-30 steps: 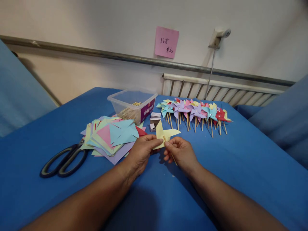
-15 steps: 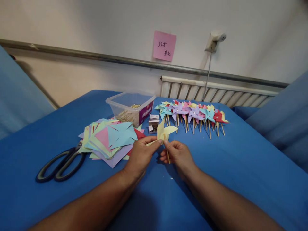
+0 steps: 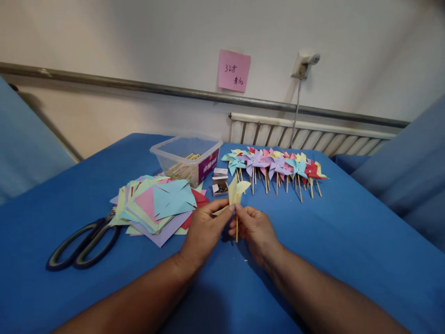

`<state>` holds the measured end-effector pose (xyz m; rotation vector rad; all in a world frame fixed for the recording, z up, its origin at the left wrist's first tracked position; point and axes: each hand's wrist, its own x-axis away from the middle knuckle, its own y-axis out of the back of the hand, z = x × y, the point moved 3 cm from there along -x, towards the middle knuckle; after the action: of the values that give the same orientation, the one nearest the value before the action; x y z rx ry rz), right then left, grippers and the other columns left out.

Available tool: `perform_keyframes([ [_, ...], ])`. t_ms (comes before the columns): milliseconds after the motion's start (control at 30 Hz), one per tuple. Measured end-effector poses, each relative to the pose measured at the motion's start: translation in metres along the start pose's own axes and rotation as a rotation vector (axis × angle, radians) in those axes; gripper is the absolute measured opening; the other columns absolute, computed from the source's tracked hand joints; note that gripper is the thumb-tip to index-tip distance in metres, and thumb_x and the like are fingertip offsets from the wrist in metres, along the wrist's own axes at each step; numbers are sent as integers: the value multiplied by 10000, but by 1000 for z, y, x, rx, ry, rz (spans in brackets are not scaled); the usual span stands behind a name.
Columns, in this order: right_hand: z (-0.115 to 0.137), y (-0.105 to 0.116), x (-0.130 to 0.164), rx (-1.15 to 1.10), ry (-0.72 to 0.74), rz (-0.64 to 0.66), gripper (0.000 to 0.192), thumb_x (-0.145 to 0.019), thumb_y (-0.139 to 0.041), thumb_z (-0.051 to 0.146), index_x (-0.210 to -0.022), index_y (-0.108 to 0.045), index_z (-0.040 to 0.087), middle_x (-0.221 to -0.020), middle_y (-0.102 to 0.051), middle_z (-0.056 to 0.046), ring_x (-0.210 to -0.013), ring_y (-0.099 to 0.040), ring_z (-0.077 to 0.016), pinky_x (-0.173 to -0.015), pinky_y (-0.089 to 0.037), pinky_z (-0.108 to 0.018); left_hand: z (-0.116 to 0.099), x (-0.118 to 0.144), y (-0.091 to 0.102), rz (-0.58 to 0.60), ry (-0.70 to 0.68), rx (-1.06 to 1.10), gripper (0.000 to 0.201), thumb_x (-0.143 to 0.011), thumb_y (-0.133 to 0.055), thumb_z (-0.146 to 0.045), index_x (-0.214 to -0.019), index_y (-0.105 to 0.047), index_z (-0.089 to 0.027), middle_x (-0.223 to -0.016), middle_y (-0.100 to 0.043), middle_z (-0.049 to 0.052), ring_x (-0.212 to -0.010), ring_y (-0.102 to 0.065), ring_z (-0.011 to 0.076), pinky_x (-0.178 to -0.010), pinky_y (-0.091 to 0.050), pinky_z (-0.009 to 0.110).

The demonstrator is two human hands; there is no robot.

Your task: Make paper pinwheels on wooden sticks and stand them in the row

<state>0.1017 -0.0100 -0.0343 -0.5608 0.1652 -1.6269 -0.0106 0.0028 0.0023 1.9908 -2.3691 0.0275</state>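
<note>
A pale yellow paper pinwheel (image 3: 239, 188) is held up between my two hands over the blue table. My left hand (image 3: 207, 223) pinches its folded paper from the left side. My right hand (image 3: 256, 228) grips the thin wooden stick (image 3: 237, 229), which stands nearly upright against the back of the paper. Thumbs of both hands meet close to the pinwheel's centre. Just beyond it, a small open box (image 3: 220, 186) shows little dark metal pins inside.
Left of my hands lie a stack of coloured paper squares (image 3: 174, 197) and large scissors (image 3: 83, 246). Behind, a clear plastic tub (image 3: 167, 157) contains wooden sticks. Several finished pinwheels (image 3: 277, 164) lie at the back right. A radiator (image 3: 313, 127) runs along the wall.
The pinwheel has been turned, so its stick has swung from slanting to nearly upright and its blades look narrower. Both hands keep their hold. The whole view has shifted slightly.
</note>
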Motion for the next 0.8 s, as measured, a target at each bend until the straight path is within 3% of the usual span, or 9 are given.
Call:
perform_keyframes([
  [267,0,1,-3,-109,89,20,388,-712,-708,516,-676,-552,162,-506,-533,54,-395,-431,-50,-420,-313,-189,-13,6,3,-23,-164,-26,321,-801,-613,-369,-1063,-725,-220,-1108,-696,73,-931,-627,221,-825,-454,314],
  [433,5,-3,-2,-281,-7,120,279,-712,-723,368,-679,-519,181,-474,-408,106,-373,-289,-27,-433,-309,-182,-11,2,9,-139,-134,46,266,-737,-687,-339,-959,-734,-199,-977,-713,65,-822,-617,199,-739,-448,282],
  [567,8,-5,1,-307,-120,171,215,-716,-692,264,-664,-502,177,-476,-340,120,-376,-219,-19,-443,-313,-180,-7,-7,15,-267,-153,135,314,-677,-751,-304,-958,-677,-186,-945,-690,42,-873,-607,176,-796,-440,268],
  [667,7,-7,5,-301,-180,213,173,-728,-667,235,-685,-514,168,-478,-327,123,-381,-193,-16,-441,-299,-174,-2,-12,13,-191,-79,235,363,-667,-764,-325,-979,-655,-174,-945,-686,44,-893,-608,172,-818,-441,277],
  [800,4,-10,7,-288,-228,253,174,-745,-663,251,-699,-521,162,-474,-311,128,-385,-175,-18,-443,-298,-172,3,-10,8,-48,38,321,278,-709,-733,-354,-896,-664,-161,-813,-668,17,-736,-585,131,-730,-440,257],
])
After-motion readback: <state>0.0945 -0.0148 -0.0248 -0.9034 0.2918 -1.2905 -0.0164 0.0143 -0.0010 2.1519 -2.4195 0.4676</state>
